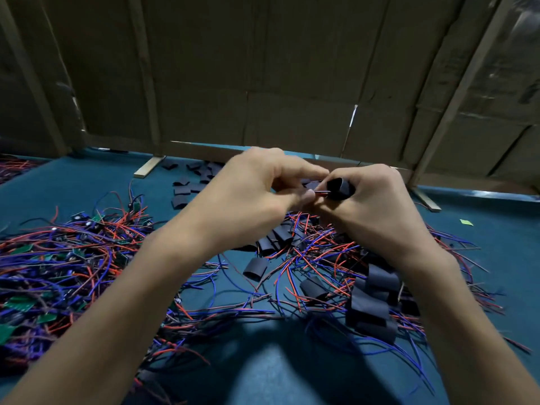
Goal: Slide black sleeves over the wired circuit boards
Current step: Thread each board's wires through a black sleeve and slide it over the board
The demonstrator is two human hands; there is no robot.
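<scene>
A black sleeve point(341, 187) is held up above the blue table point(482, 247), its open round mouth turned toward the left hand. The right hand point(371, 211) curls its fingers round the sleeve and grips it. The red and dark wires point(322, 193) of 1 board run into that mouth; the board itself is hidden, so I cannot tell how far in it sits. The left hand point(257, 191) pinches those wires between thumb and fingertips, just beside the sleeve.

Below the hands, sleeved boards point(369, 305) lie among loose red and blue leads on the right side of the table. A tangled heap of unsleeved green boards point(58, 276) with wires covers the left side. Spare flat sleeves point(190, 185) are scattered farther back, near the foot of a cardboard wall point(277, 68).
</scene>
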